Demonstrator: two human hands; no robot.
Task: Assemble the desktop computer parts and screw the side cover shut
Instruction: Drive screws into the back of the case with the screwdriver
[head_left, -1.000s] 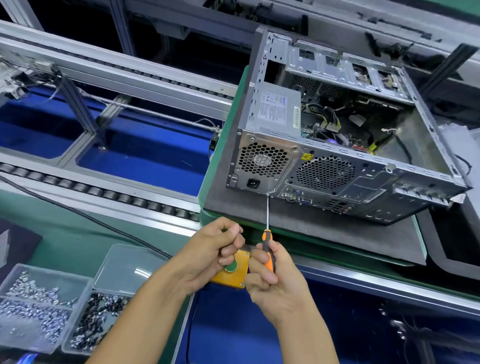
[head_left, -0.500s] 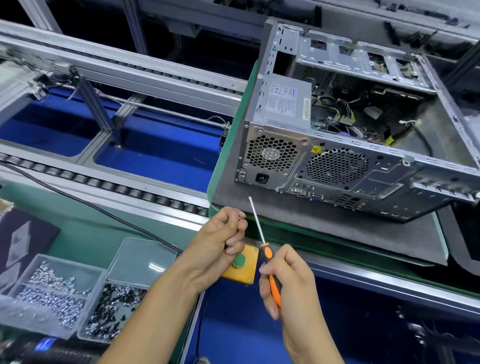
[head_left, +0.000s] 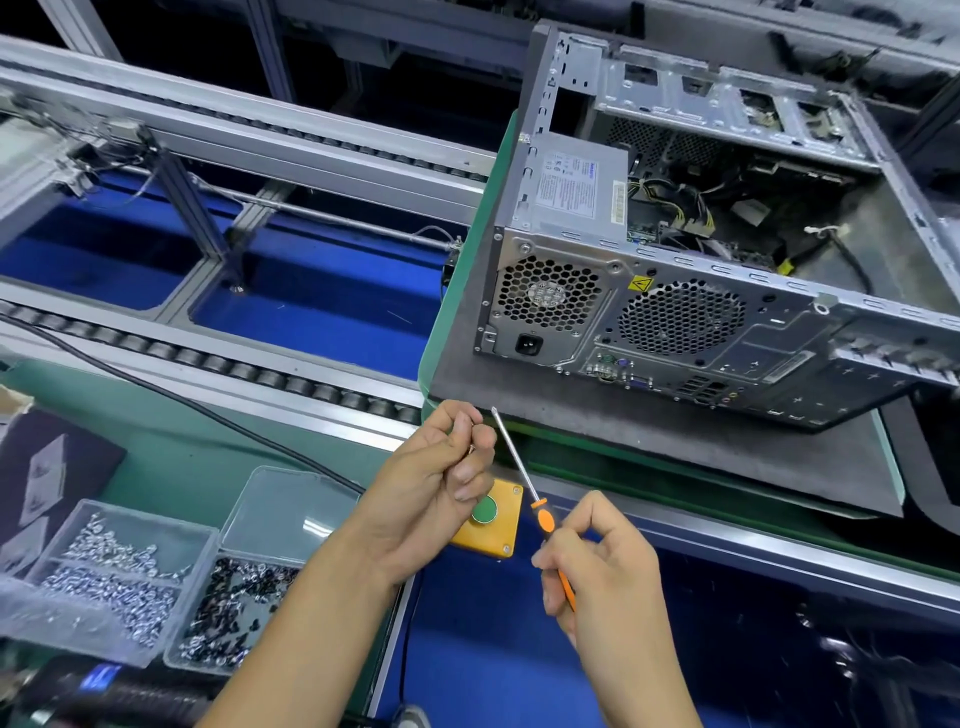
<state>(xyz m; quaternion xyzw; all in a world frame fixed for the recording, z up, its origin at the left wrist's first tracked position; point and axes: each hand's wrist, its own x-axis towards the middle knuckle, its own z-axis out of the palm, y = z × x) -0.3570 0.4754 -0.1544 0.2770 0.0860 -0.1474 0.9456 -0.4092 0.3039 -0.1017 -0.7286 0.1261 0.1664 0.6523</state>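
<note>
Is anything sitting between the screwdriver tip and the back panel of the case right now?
Nothing visible. The screwdriver, gripped by the right hand, points its tip up toward the computer case, with only bare grey mat between. The left hand pinches a small screw beside the shaft.

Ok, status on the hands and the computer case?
Left hand pinches a screw. Right hand grips screwdriver, tip off the case. Side open.

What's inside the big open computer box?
Inside the computer case sit a grey power supply and yellow and black wires. The board at the bottom is mostly covered by wires and shadow.
</note>
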